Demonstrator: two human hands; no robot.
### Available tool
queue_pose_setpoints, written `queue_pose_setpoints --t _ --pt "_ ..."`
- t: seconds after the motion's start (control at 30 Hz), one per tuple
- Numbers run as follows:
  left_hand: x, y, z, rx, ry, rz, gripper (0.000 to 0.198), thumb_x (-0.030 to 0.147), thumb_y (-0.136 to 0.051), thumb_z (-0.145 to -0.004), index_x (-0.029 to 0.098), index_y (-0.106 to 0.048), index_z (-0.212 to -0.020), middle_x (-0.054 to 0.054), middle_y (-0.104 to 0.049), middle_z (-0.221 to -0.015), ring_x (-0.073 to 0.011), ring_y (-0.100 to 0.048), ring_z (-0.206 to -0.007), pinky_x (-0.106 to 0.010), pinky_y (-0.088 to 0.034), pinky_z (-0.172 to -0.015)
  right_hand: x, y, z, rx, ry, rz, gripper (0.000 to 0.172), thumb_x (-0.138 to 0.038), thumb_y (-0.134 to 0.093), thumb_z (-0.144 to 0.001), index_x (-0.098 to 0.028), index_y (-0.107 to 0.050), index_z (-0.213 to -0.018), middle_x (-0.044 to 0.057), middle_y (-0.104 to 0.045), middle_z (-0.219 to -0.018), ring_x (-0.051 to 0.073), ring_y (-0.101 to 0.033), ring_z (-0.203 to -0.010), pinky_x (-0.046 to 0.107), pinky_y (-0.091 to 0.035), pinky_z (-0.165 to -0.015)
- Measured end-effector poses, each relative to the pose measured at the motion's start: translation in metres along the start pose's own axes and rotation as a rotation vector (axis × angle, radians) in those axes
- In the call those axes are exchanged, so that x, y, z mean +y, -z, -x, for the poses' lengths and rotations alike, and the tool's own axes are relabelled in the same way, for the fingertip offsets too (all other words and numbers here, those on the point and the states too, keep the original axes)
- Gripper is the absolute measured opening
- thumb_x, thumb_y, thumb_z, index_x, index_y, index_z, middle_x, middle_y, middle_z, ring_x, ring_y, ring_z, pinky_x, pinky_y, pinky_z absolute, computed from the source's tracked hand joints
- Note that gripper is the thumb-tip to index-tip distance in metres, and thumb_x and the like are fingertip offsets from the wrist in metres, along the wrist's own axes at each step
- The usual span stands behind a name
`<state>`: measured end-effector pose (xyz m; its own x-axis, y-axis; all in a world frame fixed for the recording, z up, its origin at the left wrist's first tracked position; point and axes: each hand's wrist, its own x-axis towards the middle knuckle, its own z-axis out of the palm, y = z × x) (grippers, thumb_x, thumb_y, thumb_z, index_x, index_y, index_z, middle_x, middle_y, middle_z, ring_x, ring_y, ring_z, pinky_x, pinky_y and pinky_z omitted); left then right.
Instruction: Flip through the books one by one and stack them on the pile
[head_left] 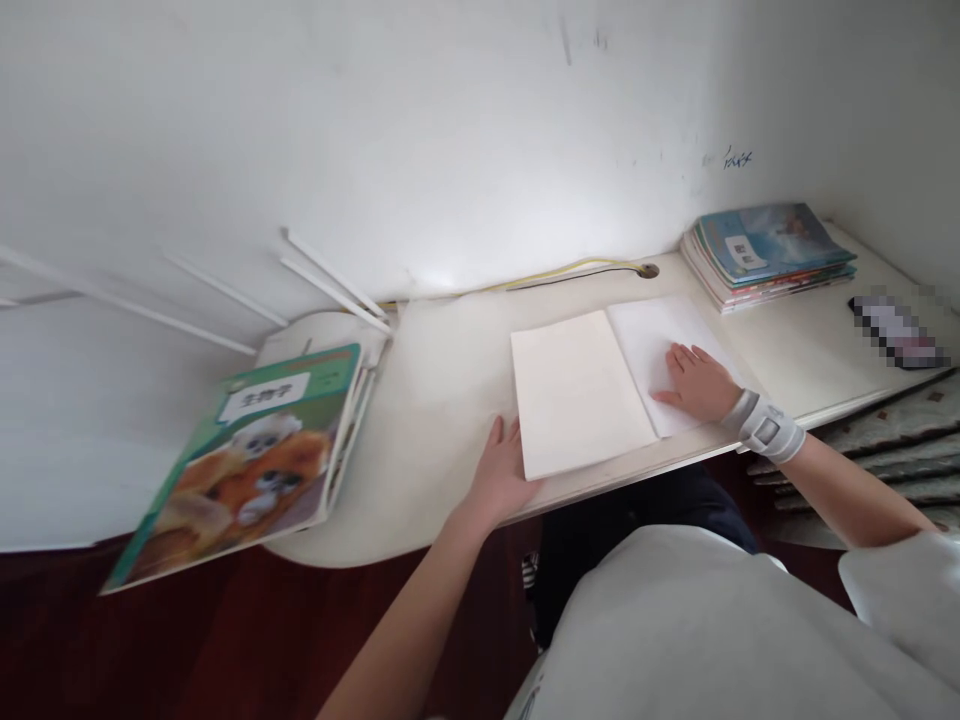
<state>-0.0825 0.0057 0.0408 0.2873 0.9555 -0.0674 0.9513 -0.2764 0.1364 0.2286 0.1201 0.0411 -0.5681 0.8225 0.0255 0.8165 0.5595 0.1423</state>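
Observation:
In front of me an open book (581,390) with blank cream and white pages lies on the white desk. My right hand (697,380), with a pale band around the wrist, rests flat on the right-hand page, fingers stretched out. At the book's lower left edge is my left hand (504,470); its fingers extend along the desk and are partly hidden under the left-hand page or cover. Neither hand is wrapped around anything.
At the left, a green-covered book with a monkey picture (255,460) tops a pile at the desk's rounded end. Another book stack (772,255) stands at the back right, near a pixelated phone-like object (896,330). Cables (570,270) run along the wall (480,150).

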Motion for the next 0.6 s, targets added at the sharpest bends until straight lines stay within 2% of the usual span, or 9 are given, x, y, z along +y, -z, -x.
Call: queue_pose_setpoints --t 0.07,0.17,0.2,0.27,0.33,0.4,0.5,0.6 --pt "0.001 0.001 0.000 0.015 -0.008 0.018 0.054 0.034 -0.046 -0.081 0.022 -0.045 -0.133 -0.008 -0.046 -0.141 -0.0293 -0.041 -0.130 -0.054 -0.015 -0.114 -0.001 0.008 -0.004 0.015 0.031 -0.073 0.074 -0.057 -0.028 -0.091 -0.002 -0.037 -0.138 0.026 -0.044 -0.136 0.031 -0.044 -0.126 0.050 -0.024 -0.108" --pt "-0.001 0.005 -0.002 0.027 -0.077 0.028 0.053 0.036 -0.047 -0.081 0.022 -0.047 -0.131 -0.008 -0.048 -0.139 -0.0287 -0.042 -0.129 -0.054 -0.012 -0.114 -0.010 0.023 -0.024 0.067 0.200 -0.185 0.075 -0.063 -0.035 -0.087 -0.014 -0.031 -0.143 0.020 -0.026 -0.149 0.030 -0.026 -0.137 0.051 -0.021 -0.109" --pt "-0.004 0.007 -0.004 0.030 -0.117 0.036 0.052 0.037 -0.048 -0.080 0.023 -0.048 -0.130 -0.007 -0.049 -0.138 -0.0284 -0.041 -0.129 -0.053 -0.014 -0.115 -0.014 0.027 -0.034 0.068 0.270 -0.210 0.076 -0.065 -0.037 -0.085 -0.016 -0.031 -0.144 0.018 -0.019 -0.152 0.031 -0.019 -0.139 0.052 -0.019 -0.109" --pt "-0.011 0.010 -0.008 0.044 -0.192 0.066 0.053 0.041 -0.051 -0.079 0.023 -0.049 -0.129 -0.005 -0.051 -0.137 -0.0283 -0.043 -0.128 -0.048 -0.024 -0.113 -0.022 0.033 -0.058 0.012 0.346 -0.233 0.076 -0.065 -0.037 -0.085 -0.016 -0.032 -0.143 0.017 -0.018 -0.152 0.032 -0.014 -0.140 0.054 -0.016 -0.110" --pt "-0.022 0.013 -0.013 0.061 -0.240 0.101 0.055 0.042 -0.053 -0.077 0.022 -0.049 -0.129 -0.005 -0.054 -0.133 -0.0283 -0.047 -0.124 -0.044 -0.035 -0.107 -0.028 0.033 -0.082 -0.049 0.336 -0.226 0.072 -0.062 -0.034 -0.088 -0.014 -0.035 -0.141 0.017 -0.026 -0.150 0.033 -0.017 -0.140 0.055 -0.016 -0.109" --pt "-0.032 0.014 -0.020 0.050 -0.295 0.108 0.057 0.041 -0.054 -0.075 0.022 -0.049 -0.129 -0.007 -0.058 -0.129 -0.0290 -0.050 -0.121 -0.044 -0.038 -0.105 -0.033 0.029 -0.100 -0.067 0.304 -0.206 0.069 -0.059 -0.032 -0.090 -0.011 -0.037 -0.140 0.019 -0.030 -0.148 0.033 -0.021 -0.138 0.055 -0.019 -0.108" --pt "-0.043 0.014 -0.034 0.014 -0.354 0.058 0.056 0.037 -0.056 -0.073 0.023 -0.051 -0.127 -0.008 -0.061 -0.123 -0.0308 -0.048 -0.123 -0.050 -0.032 -0.109 -0.040 0.019 -0.113 -0.058 0.262 -0.200 0.074 -0.061 -0.031 -0.089 -0.008 -0.034 -0.141 0.024 -0.026 -0.148 0.034 -0.022 -0.138 0.055 -0.021 -0.107" --pt "-0.046 0.014 -0.047 0.006 -0.331 0.023 0.050 0.034 -0.053 -0.076 0.025 -0.052 -0.125 -0.007 -0.064 -0.120 -0.0305 -0.047 -0.124 -0.053 -0.025 -0.111 -0.049 0.011 -0.114 -0.056 0.218 -0.224 0.081 -0.067 -0.028 -0.086 -0.009 -0.029 -0.143 0.025 -0.022 -0.149 0.034 -0.019 -0.139 0.056 -0.018 -0.108"
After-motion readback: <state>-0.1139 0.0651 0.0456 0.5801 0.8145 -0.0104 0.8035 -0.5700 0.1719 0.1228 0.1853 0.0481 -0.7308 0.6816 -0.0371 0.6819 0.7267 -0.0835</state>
